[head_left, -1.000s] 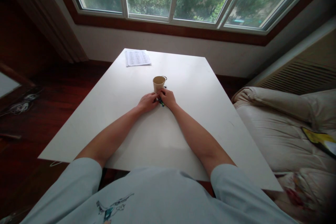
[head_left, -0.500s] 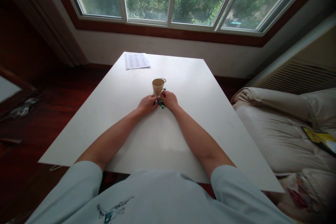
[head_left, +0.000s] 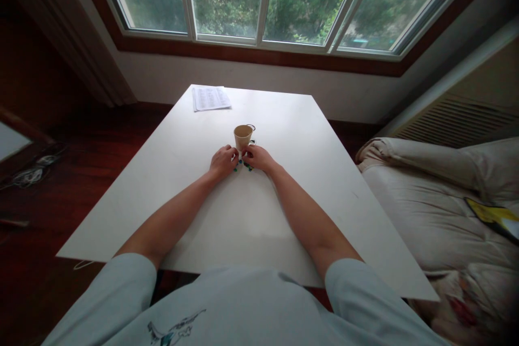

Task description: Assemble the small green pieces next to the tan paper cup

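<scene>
A tan paper cup [head_left: 243, 133] stands upright on the white table [head_left: 251, 216], just beyond my hands. My left hand [head_left: 222, 162] rests on the tabletop with thumb and fingers pinched together, left of the cup's base. My right hand [head_left: 259, 158] is also closed in a pinch, its fingertips close in front of the cup. Whatever either pinch holds is too small to tell. Small green and blue pieces [head_left: 247, 166] lie under and between the fingers, partly hidden. A thin dark loop [head_left: 253, 127] shows at the cup's right rim.
Printed paper sheets [head_left: 211, 98] lie at the table's far left corner. To the right is a beige sofa [head_left: 405, 194] with a yellow and black item [head_left: 490, 213] on it. Cables [head_left: 32, 173] lie on the floor at left. A window runs behind the table.
My hands have drawn slightly apart at the fingertips, and the small pieces look more spread out. My right fingers sit nearer the front of the cup. The whole view has shifted slightly.
</scene>
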Action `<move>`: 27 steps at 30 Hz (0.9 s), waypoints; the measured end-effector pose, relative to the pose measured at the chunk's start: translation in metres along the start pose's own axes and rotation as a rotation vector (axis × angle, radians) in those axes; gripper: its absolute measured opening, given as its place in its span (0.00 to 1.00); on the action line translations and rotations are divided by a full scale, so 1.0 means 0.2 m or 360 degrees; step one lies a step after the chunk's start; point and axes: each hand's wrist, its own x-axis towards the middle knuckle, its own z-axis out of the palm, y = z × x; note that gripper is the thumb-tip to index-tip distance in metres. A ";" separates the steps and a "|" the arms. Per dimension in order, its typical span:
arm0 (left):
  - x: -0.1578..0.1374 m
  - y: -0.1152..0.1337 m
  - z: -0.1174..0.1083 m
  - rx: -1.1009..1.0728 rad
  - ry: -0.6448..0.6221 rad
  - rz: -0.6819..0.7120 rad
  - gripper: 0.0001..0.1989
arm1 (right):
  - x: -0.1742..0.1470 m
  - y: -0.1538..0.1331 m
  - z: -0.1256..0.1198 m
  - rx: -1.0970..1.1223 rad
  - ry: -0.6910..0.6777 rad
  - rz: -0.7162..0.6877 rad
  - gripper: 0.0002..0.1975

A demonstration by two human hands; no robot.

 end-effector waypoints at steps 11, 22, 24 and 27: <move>0.01 -0.02 0.03 0.0060 -0.0039 0.0005 0.12 | 0.01 -0.01 0.06 -0.0172 0.0039 0.0103 0.07; 0.01 -0.01 0.02 0.0111 -0.0066 0.0028 0.12 | -0.01 -0.08 0.07 0.0005 0.0324 0.0258 0.03; 0.01 -0.01 0.02 0.0117 -0.0070 0.0029 0.12 | -0.01 -0.08 0.06 0.0070 0.0390 0.0284 0.03; 0.01 -0.02 0.02 0.0110 -0.0073 0.0031 0.12 | -0.02 -0.09 0.06 0.0186 0.0467 0.0249 0.03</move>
